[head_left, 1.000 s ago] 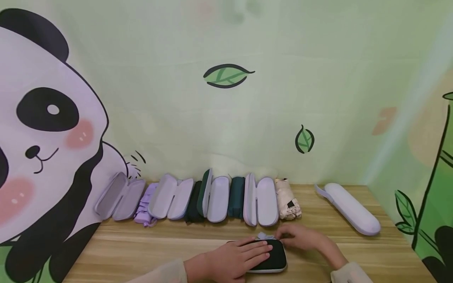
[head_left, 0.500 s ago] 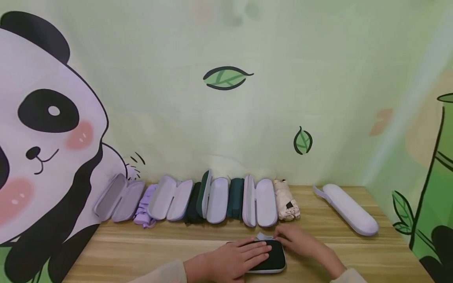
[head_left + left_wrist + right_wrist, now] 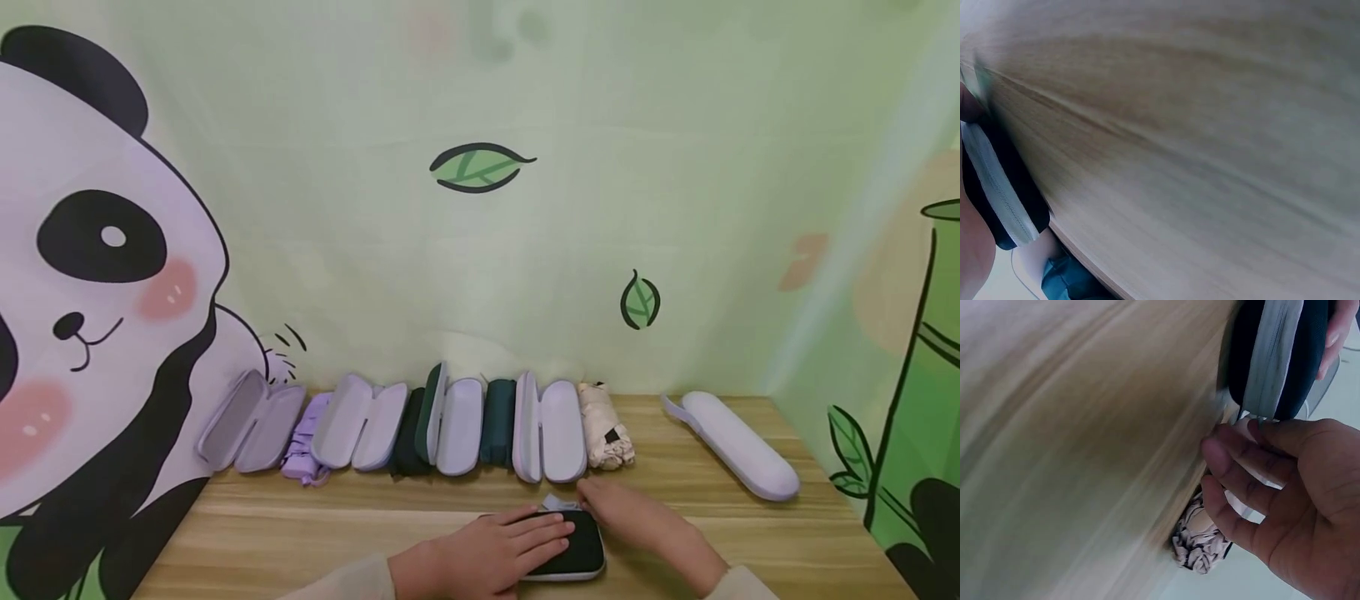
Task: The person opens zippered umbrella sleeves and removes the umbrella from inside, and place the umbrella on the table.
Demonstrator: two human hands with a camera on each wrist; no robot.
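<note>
A black zip case (image 3: 583,557) with a light grey zipper band (image 3: 1272,359) lies near the front of the table. My left hand (image 3: 498,546) rests on its top with fingers straight, pressing it. At the far right corner, thumb and forefinger of my right hand (image 3: 618,507) pinch the zipper pull, which those fingertips hide. The other fingers bend loosely, as the right wrist view shows. A pale grey-blue strap (image 3: 558,502) sticks out from the case's far edge, beside the right fingertips. In the left wrist view, the case (image 3: 1022,175) appears at the left edge.
Along the back wall stand several opened hard cases (image 3: 564,429), with folded umbrellas between them: purple (image 3: 303,442), dark green (image 3: 498,421) and beige (image 3: 606,425). A long whitish case (image 3: 742,446) with a strap lies at the right.
My right hand shifts slightly left and its wrist turns, keeping at the case's far right corner. The left hand stays flat on the case. The whole head view drifts slightly.
</note>
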